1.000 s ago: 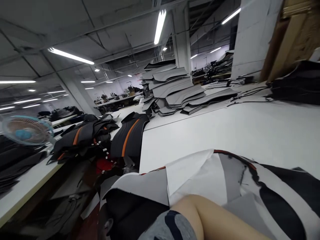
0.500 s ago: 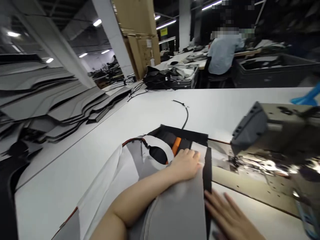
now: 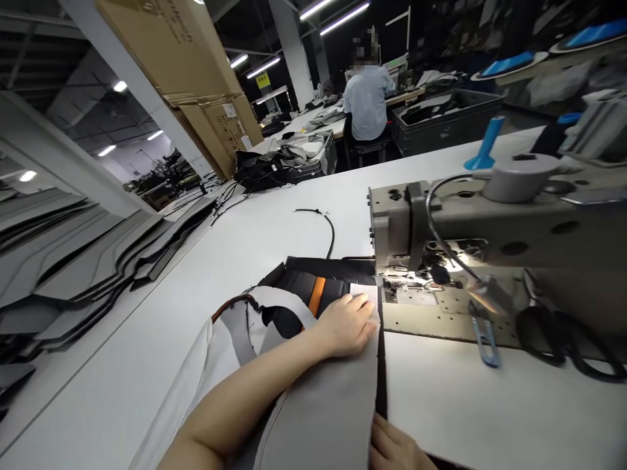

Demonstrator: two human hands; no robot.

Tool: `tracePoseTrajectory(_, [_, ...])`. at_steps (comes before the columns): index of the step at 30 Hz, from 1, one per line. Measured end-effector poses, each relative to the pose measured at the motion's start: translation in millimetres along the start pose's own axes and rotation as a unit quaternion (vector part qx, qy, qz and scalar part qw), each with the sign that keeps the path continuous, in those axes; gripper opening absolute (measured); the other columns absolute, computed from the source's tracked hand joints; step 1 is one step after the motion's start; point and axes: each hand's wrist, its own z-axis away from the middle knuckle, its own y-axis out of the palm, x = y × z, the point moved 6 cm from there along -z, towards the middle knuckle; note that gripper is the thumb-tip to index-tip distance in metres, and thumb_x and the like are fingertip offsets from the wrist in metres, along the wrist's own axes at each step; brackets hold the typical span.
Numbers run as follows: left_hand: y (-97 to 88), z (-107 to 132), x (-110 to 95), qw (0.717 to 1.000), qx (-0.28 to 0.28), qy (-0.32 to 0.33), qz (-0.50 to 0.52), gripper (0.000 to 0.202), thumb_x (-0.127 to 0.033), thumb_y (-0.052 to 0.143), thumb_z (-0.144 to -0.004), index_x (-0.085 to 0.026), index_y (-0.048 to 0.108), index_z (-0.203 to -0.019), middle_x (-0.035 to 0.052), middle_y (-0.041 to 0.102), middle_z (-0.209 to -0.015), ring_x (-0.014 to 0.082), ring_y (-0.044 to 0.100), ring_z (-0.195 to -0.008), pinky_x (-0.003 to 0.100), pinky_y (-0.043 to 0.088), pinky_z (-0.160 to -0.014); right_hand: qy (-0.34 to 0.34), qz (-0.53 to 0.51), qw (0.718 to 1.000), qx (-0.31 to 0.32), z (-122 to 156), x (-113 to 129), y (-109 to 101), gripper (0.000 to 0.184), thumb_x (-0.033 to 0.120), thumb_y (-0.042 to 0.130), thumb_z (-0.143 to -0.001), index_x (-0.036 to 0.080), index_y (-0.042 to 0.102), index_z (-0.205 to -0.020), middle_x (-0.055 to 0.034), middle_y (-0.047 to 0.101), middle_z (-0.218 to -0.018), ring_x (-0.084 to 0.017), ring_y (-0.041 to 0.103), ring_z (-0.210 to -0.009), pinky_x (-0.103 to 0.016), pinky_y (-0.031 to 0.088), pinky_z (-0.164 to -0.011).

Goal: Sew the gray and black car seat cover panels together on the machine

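Note:
A sewn piece with a grey fabric panel (image 3: 323, 405), black edging and an orange strip (image 3: 317, 295) lies on the white table beside the sewing machine (image 3: 421, 228). My left hand (image 3: 345, 326) rests on the panel's upper end, its fingers curled over the layers near a pale ribbed patch (image 3: 363, 294). Lower down, my right hand (image 3: 396, 447) is at the panel's right edge with fingers closed on it; part of this hand is cut off by the frame. The panel's upper right corner is close to the machine's needle area.
Black scissors (image 3: 543, 333) and blue-handled thread snips (image 3: 484, 339) lie by the machine. A black cord (image 3: 330, 228) is on the table behind the piece. Stacked grey panels (image 3: 98, 254) line the left. Beyond sit a person (image 3: 368, 101) and a grey crate (image 3: 445, 124).
The view has swung right, showing more of the machine. My right hand, spread open beside the black edge before, has moved down and closed at the panel's edge. My left hand stays on the panel.

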Motion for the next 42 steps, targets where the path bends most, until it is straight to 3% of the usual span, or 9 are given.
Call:
tracePoseTrajectory(2, [0.5, -4.7, -9.3, 1.0, 0.0, -0.002, 0.02, 0.037, -0.033, 0.035, -0.094, -0.013, 0.045, -0.125, 0.0096, 0.052, -0.123, 0.0227, 0.053, -0.102, 0.034, 0.046, -0.087, -0.01, 0.048, 0.999, 0.005, 12.7, 1.9, -6.5, 0.033, 0.009, 0.035, -0.091, 0.021, 0.063, -0.078, -0.0026, 0.065, -0.073, -0.013, 0.063, -0.083, -0.027, 0.048, -0.093])
tracePoseTrajectory(4, [0.8, -10.9, -14.2, 0.999, -0.008, -0.019, 0.026, 0.04, -0.032, 0.035, -0.094, -0.011, 0.042, -0.128, 0.011, 0.051, -0.123, 0.0234, 0.053, -0.103, 0.035, 0.047, -0.087, -0.008, 0.088, 0.996, 0.011, 23.4, 1.2, -10.5, 0.027, 0.011, 0.04, -0.09, 0.021, 0.064, -0.082, -0.0018, 0.066, -0.075, -0.015, 0.062, -0.092, -0.039, 0.039, -0.105])
tracePoseTrajectory(6, [1.7, -16.2, -16.9, 0.999, -0.007, -0.031, 0.021, 0.042, -0.033, 0.034, -0.094, -0.011, 0.041, -0.129, 0.0132, 0.046, -0.131, 0.0243, 0.054, -0.101, 0.037, 0.048, -0.084, 0.008, 0.121, 0.992, 0.014, 29.9, -1.7, -12.7, 0.022, 0.014, 0.044, -0.089, 0.021, 0.063, -0.083, -0.0027, 0.066, -0.077, -0.021, 0.061, -0.1, -0.055, 0.03, -0.108])
tracePoseTrajectory(8, [2.5, -19.3, -19.8, 0.999, 0.002, -0.029, 0.019, 0.042, -0.034, 0.033, -0.094, -0.012, 0.041, -0.129, 0.0134, 0.039, -0.14, 0.0245, 0.055, -0.1, 0.038, 0.049, -0.081, 0.017, 0.139, 0.99, 0.017, 32.2, -2.6, -13.4, 0.019, 0.015, 0.046, -0.087, 0.02, 0.064, -0.085, -0.0045, 0.066, -0.08, -0.025, 0.058, -0.106, -0.063, 0.025, -0.106])
tracePoseTrajectory(17, [4.4, -26.7, -23.7, 0.999, 0.024, -0.037, 0.02, 0.051, -0.032, 0.027, -0.095, -0.008, 0.034, -0.139, 0.0125, 0.035, -0.146, 0.0246, 0.054, -0.109, 0.037, 0.046, -0.091, 0.019, 0.121, 0.992, 0.016, 28.6, -2.1, -20.6, 0.018, 0.015, 0.048, -0.085, 0.021, 0.065, -0.084, -0.0051, 0.067, -0.085, -0.028, 0.055, -0.111, -0.062, 0.025, -0.108])
tracePoseTrajectory(35, [3.9, -39.8, -29.1, 0.999, 0.011, -0.02, -0.043, 0.047, -0.034, 0.028, -0.096, -0.01, 0.036, -0.136, 0.0124, 0.037, -0.145, 0.0253, 0.049, -0.114, 0.036, 0.046, -0.091, 0.024, 0.098, 0.995, 0.025, 23.1, -14.9, -33.4, 0.026, 0.013, 0.043, -0.086, 0.021, 0.067, -0.087, -0.0046, 0.068, -0.085, -0.025, 0.057, -0.107, -0.056, 0.027, -0.11])
tracePoseTrajectory(42, [10.6, -31.3, -38.6, 0.992, -0.011, -0.082, -0.095, 0.051, -0.034, 0.041, -0.093, -0.011, 0.035, -0.137, 0.0147, 0.039, -0.142, 0.0245, 0.054, -0.096, 0.037, 0.049, -0.078, 0.055, 0.067, 0.996, 0.005, 15.4, -15.6, -42.6, 0.034, 0.011, 0.036, -0.091, 0.019, 0.068, -0.086, -0.0056, 0.068, -0.086, -0.024, 0.054, -0.114, -0.048, 0.028, -0.111])
